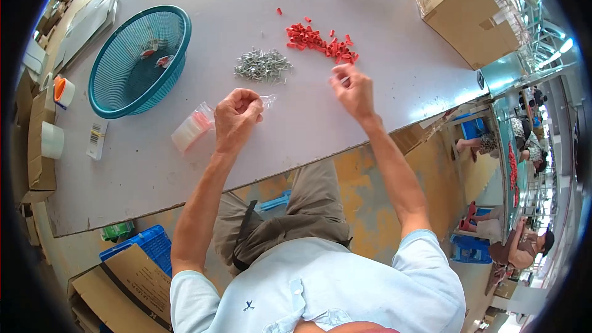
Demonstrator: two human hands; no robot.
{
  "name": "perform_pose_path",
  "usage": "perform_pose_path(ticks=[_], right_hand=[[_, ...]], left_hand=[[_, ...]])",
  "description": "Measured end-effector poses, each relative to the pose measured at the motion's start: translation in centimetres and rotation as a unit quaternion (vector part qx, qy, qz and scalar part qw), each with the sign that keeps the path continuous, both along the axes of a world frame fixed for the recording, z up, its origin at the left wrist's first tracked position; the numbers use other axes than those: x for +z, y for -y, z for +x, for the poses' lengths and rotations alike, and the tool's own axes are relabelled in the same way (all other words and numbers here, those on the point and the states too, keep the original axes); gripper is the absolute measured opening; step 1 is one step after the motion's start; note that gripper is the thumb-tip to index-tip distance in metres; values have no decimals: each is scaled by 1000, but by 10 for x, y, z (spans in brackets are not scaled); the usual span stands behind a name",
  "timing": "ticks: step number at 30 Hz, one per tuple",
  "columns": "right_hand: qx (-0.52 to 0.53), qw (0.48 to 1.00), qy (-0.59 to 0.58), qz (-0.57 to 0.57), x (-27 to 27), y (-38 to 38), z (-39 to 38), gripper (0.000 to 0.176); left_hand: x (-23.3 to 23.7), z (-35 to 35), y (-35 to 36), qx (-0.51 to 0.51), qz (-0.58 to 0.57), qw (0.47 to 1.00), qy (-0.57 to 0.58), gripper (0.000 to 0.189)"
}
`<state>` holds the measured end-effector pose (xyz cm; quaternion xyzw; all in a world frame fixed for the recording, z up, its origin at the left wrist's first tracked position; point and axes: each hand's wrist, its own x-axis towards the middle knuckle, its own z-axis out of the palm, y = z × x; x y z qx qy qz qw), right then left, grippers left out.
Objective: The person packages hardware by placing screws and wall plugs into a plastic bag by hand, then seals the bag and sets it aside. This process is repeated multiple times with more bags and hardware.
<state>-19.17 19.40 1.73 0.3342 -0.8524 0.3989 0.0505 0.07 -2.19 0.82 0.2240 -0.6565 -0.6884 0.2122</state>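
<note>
Left hand [236, 114] with clear bag [269, 100], small packets [163, 61] inside teal basket [175, 79]

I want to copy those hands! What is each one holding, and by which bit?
The left hand seems to pinch a small clear bag by one edge. Whether the right hand holds anything can't be told.

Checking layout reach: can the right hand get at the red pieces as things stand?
Probably yes: the right hand is close to the red pieces, on their near side, with only bare tabletop showing between. Can't tell whether it holds something.
</note>
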Motion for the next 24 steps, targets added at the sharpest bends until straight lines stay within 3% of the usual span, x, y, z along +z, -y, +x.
perform_pose_path(ticks=[2, 6, 7, 11, 24], right_hand=[[-68, 995, -79, 8, -1, -20, -34, 23], [-29, 976, -214, 36, -2, -20, -74, 40], [-27, 981, -190, 31, -2, -19, -77, 39], [-52, 974, -111, 191, -12, -15, -93, 27], [-39, 975, -4, 217, 4, -2, -74, 14]], left_hand=[[-4, -2, 0, -5, -15, 1000, -11, 6], [-16, -3, 3, -23, -69, 997, -30, 5], [-21, -4, 4, -28, -81, 996, -36, 5], [-16, -3, -1, -24, -28, 999, -20, 1], [-21, -3, -3, -30, -64, 997, -36, 4]])
